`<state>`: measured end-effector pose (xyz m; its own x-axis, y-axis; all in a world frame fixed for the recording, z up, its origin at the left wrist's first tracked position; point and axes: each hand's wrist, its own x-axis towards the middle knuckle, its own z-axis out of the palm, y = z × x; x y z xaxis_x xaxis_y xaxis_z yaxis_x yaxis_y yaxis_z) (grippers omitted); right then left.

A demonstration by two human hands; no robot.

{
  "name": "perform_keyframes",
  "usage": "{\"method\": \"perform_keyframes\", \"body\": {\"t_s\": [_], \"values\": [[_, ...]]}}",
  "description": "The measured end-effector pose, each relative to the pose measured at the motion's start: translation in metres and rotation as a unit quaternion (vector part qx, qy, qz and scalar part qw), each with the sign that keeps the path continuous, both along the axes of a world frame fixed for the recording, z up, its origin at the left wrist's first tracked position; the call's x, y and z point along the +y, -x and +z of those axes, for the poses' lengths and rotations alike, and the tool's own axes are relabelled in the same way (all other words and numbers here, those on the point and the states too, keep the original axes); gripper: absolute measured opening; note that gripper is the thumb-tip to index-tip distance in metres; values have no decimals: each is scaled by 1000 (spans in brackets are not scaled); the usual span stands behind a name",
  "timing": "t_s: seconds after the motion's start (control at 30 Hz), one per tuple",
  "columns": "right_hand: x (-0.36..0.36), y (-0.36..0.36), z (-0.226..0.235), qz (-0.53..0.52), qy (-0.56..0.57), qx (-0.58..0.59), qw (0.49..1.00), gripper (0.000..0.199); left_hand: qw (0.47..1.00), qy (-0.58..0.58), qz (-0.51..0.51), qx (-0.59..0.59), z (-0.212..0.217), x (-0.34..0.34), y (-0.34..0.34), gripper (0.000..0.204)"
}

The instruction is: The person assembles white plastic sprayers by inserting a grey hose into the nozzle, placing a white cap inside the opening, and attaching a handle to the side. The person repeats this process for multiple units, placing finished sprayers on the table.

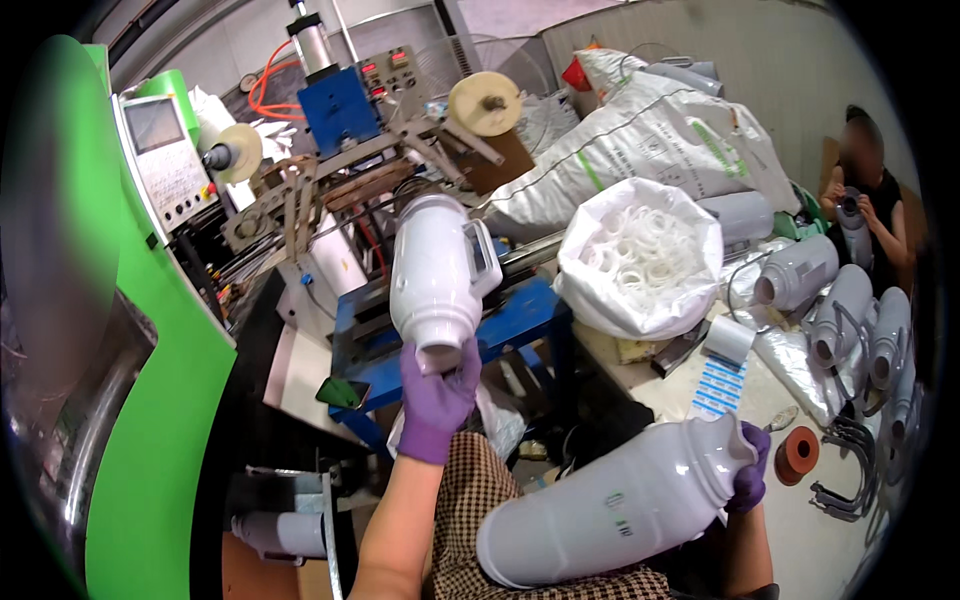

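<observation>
My left hand [438, 405], in a purple glove, is closed on the narrow neck end of a glossy light-grey flask body [432, 265]. That flask body has a side handle [485, 258] and points away from me, over a blue metal stand [525, 300] below the press. A second grey flask body [600, 505], with a small green print, lies tilted across my lap over a checked cloth [470, 475]. At its spouted mouth, my gloved right hand [750, 470] is closed on the rim; part of the fingers is hidden behind it.
The press [340, 110] stands ahead, the green machine [150, 450] at left. To the right are a white bag [620, 318] of clear rings, a brown tape roll [797, 455], dark handles [850, 470] and several flask bodies [840, 315]. Another person [885, 225] sits far right.
</observation>
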<state>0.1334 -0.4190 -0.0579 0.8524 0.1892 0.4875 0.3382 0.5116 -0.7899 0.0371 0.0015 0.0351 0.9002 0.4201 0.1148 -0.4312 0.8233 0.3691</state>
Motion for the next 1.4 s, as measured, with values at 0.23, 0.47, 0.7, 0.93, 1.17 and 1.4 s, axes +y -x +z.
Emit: {"method": "perform_keyframes", "body": {"t_s": [0.23,0.47,0.7,0.93,1.17,1.4], "values": [[55,-29,-11,152,115,-154,970,47,983,-31,156,93,41,130,-161,69],[86,-22,4,194,79,-158,965,38,858,-349,258,275,49,158,-181,76],[105,8,38,175,77,-159,969,48,922,-361,-129,44,11,-25,-100,85],[0,22,27,-46,268,-220,937,42,736,-616,-275,-65,44,-105,-24,40],[-274,-61,3,-454,649,23,610,54,826,-521,29,213,34,8,-6,48],[-289,-131,6,-296,644,332,623,65,830,-482,-98,263,-99,21,-44,45]]}}
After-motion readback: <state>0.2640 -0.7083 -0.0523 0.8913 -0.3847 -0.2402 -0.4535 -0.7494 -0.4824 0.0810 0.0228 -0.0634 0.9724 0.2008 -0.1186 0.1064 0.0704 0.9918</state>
